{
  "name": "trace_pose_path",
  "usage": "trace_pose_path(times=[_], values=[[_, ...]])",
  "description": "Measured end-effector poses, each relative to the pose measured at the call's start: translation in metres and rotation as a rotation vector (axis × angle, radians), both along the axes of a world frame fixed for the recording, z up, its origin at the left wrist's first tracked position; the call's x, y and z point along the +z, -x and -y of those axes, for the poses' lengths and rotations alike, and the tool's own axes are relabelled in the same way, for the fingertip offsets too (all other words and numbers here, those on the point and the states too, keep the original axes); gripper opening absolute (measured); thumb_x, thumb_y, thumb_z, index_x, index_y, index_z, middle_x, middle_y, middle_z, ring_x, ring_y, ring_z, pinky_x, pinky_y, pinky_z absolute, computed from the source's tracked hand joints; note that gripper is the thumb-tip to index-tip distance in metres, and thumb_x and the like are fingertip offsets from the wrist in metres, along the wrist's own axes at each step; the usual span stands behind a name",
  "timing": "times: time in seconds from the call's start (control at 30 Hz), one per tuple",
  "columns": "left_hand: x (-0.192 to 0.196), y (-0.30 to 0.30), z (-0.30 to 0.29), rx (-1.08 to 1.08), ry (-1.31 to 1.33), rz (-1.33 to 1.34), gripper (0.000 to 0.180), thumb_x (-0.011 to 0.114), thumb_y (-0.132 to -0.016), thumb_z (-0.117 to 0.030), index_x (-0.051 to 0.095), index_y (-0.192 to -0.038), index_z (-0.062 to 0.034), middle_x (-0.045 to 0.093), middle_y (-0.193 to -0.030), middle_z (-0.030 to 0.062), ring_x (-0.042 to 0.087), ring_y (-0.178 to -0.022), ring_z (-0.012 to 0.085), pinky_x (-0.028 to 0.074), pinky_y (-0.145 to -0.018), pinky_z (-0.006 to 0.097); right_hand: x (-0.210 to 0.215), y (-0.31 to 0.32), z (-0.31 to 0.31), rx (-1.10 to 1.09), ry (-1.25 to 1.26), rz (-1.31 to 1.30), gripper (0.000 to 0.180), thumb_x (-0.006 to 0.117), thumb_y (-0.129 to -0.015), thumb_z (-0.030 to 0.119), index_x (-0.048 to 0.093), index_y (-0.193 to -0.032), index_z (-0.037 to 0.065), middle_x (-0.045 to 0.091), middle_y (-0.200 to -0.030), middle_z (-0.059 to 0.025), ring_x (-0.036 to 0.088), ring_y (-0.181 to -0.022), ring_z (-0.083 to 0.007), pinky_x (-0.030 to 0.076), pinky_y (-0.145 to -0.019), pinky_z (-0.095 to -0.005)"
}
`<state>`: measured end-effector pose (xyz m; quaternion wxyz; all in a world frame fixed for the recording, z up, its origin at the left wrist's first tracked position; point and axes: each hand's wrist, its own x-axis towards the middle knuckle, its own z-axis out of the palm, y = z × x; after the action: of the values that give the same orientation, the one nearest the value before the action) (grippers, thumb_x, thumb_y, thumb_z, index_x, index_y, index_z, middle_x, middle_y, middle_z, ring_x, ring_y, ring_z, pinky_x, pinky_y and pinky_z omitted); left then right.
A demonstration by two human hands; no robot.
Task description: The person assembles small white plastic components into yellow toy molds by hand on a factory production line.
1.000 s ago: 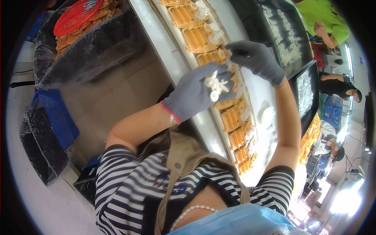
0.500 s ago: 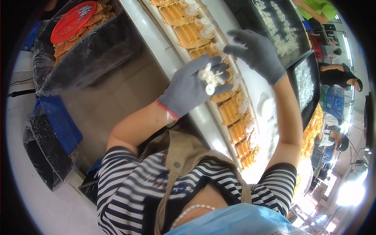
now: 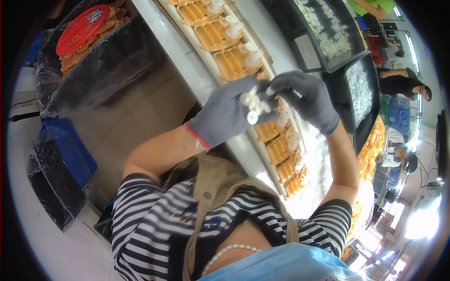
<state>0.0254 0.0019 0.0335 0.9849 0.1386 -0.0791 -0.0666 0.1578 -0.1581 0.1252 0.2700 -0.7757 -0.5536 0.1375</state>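
My left hand (image 3: pixel 229 110), in a grey glove, cups several small white plastic parts (image 3: pixel 253 105) in its curled fingers. Close against it on the right, my gloved right hand (image 3: pixel 307 98) pinches one small white part (image 3: pixel 270 91) between thumb and fingertips. Beneath both hands runs a row of yellow plastic housings (image 3: pixel 216 35) on a long pale strip. Clear-white round pieces (image 3: pixel 253 54) sit at the right end of several housings. The housings directly under my hands are partly hidden.
Right of the row stand a black tray of white parts (image 3: pixel 323 61) and another black tray (image 3: pixel 358 126) with clear pieces. At the left, a plastic-lined bin (image 3: pixel 98 70) holds brown pieces and a red plate (image 3: pixel 82 29). Other people work at the far right.
My right hand has come down and closer to the left hand, its fingers closing on a small white part. The left hand stays nearly in place. The view has shifted slightly.
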Motion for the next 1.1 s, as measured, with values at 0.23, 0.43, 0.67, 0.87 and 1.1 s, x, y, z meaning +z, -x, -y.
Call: trace_pose_path(times=[0.23,0.43,0.67,0.87,1.1], values=[[0.002,0.011,0.006,0.149,-1.149,0.287,0.036,0.039,-0.103,-0.019,0.045,-0.129,0.0054,0.054,-0.130,0.0170,0.055,-0.119,0.0240,0.043,-0.108,0.041,0.008,0.018,0.006,0.078,0.162,0.239,0.020,0.074,-0.075,0.011,0.067,-0.094,0.011,0.068,-0.087,-0.0058,0.065,-0.077,-0.0269,0.053,-0.069,-0.0368],[-0.002,0.006,0.007,-0.195,0.193,-0.237,0.045,0.039,-0.103,-0.026,0.043,-0.134,0.0059,0.052,-0.133,0.0164,0.052,-0.122,0.0261,0.041,-0.108,0.046,-0.001,0.009,0.001,-0.031,0.160,0.257,0.029,0.074,-0.072,0.010,0.066,-0.100,0.009,0.065,-0.077,-0.0096,0.063,-0.068,-0.0297,0.052,-0.063,-0.0385],[0.005,0.007,0.004,-0.156,0.150,-0.347,0.049,0.043,-0.100,-0.027,0.043,-0.136,0.0064,0.051,-0.133,0.0174,0.050,-0.124,0.0298,0.040,-0.108,0.049,-0.003,-0.003,0.000,-0.158,0.111,0.161,0.028,0.072,-0.078,0.009,0.068,-0.105,0.004,0.069,-0.087,-0.0134,0.068,-0.077,-0.0238,0.054,-0.068,-0.0329],[-0.001,0.010,0.004,-0.162,0.198,-0.383,0.049,0.044,-0.100,-0.026,0.043,-0.135,0.0068,0.052,-0.132,0.0177,0.051,-0.123,0.0298,0.040,-0.108,0.050,-0.016,-0.014,0.000,-0.157,0.132,0.044,0.030,0.071,-0.082,0.010,0.068,-0.111,0.004,0.070,-0.093,-0.0131,0.067,-0.078,-0.0193,0.054,-0.071,-0.0305],[0.009,0.009,0.003,-0.152,0.120,-0.423,0.050,0.043,-0.100,-0.027,0.041,-0.136,0.0074,0.050,-0.134,0.0191,0.050,-0.123,0.0297,0.040,-0.108,0.050,-0.021,-0.016,-0.003,-0.141,0.152,0.059,0.028,0.071,-0.083,0.010,0.068,-0.110,0.004,0.070,-0.093,-0.0126,0.066,-0.076,-0.0198,0.054,-0.071,-0.0303]])
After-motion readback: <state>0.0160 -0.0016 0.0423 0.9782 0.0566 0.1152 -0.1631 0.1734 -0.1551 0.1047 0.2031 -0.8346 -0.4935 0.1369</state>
